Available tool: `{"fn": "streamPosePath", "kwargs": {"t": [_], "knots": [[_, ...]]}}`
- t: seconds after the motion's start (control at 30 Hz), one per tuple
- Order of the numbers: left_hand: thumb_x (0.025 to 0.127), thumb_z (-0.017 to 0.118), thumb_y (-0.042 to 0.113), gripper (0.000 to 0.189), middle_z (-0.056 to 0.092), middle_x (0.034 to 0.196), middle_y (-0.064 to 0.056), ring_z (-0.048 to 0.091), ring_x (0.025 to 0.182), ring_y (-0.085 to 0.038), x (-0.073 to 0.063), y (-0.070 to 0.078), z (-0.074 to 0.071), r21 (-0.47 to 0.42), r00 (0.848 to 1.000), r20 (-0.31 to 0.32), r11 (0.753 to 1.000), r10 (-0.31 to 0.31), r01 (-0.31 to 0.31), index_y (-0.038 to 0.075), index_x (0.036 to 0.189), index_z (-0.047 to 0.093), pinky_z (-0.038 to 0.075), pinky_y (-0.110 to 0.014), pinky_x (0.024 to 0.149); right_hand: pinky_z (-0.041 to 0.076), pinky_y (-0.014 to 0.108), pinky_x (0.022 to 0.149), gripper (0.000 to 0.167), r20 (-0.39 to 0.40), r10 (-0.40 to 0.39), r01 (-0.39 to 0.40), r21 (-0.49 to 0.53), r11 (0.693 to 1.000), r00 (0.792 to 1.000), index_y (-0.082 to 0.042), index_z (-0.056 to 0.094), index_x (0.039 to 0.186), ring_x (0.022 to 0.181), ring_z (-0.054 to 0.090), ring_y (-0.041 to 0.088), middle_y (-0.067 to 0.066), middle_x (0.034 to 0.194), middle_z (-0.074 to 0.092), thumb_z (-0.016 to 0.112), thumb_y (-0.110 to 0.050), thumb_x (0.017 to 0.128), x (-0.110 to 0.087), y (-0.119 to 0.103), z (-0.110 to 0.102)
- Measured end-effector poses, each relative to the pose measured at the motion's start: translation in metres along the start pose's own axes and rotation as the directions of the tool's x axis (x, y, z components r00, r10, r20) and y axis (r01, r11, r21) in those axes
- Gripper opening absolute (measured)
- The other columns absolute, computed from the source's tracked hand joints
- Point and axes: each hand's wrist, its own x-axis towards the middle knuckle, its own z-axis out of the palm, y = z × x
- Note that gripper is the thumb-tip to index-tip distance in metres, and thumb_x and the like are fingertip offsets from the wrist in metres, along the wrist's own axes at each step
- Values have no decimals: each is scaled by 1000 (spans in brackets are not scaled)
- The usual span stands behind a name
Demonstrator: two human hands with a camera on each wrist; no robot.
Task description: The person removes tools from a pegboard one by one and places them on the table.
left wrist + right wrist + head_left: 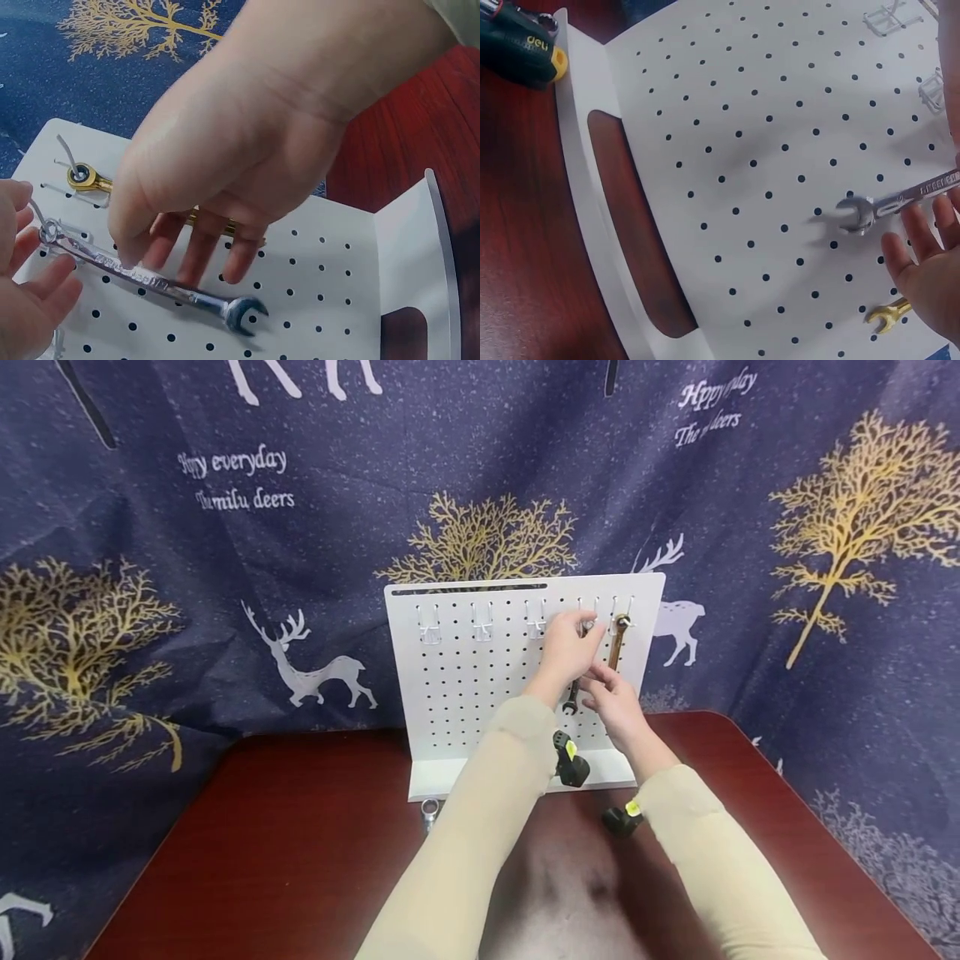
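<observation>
A chrome combination wrench (135,274) hangs with its ring end on a wire hook of the white pegboard (465,685). Its open jaw end points down and looks blurred in the left wrist view. My left hand (572,647) is around the ring end, fingers spread and loosely bent beside the hook. Lower down, my right hand (617,702) has its relaxed fingertips right at the wrench's shaft, without curling round it. A gold combination wrench (618,643) hangs on the neighbouring hook to the right, partly covered by my right hand in the left wrist view.
Further wire hooks (482,625) line the board's top to the left. Another ring-ended wrench (430,810) lies on the red-brown table (300,852), partly behind my left sleeve. A dark green handle with a yellow end (525,49) lies beside the board's base.
</observation>
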Motion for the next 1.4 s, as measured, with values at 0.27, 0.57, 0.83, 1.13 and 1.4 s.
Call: {"fn": "streamPosePath", "kwargs": {"t": [0.27,0.57,0.83,1.13,1.4], "knots": [[94,58,22,27,57,130,-3,52,119,-16,0,4,-1,-52,999,-42,999,9,-11,11,118,64,43,-28,102,45,38,100,51,-12,19,-19,55,998,1000,-3,29,146,120,47,25,20,137,41,42,-12,97,-8,1,6],[90,59,16,21,67,110,-1,59,108,-15,-2,8,5,-53,994,-109,999,-18,12,11,108,69,46,-24,95,51,22,85,51,-41,36,-33,83,996,998,-3,30,146,106,50,11,14,126,44,45,-10,97,-30,9,8],[89,62,15,17,71,99,-4,64,91,-15,-3,14,4,-145,986,-100,983,-131,116,10,103,70,51,-20,79,53,20,75,53,-43,12,-3,199,980,999,-4,28,146,87,60,3,-7,101,60,46,-5,96,-49,11,4],[87,62,10,14,72,94,-4,65,84,-14,-2,15,1,-159,986,-103,981,-133,116,9,97,72,50,-16,69,54,18,74,50,-41,-11,19,215,976,999,-1,31,145,89,62,6,-9,97,60,45,-5,97,-59,0,-2],[87,64,12,13,72,96,-3,65,85,-12,-6,20,-2,-213,986,-74,968,-152,134,11,97,72,51,-15,70,54,18,73,49,-43,-20,30,244,969,999,2,33,143,89,62,7,-2,101,58,46,-4,97,-64,-8,-5]]}}
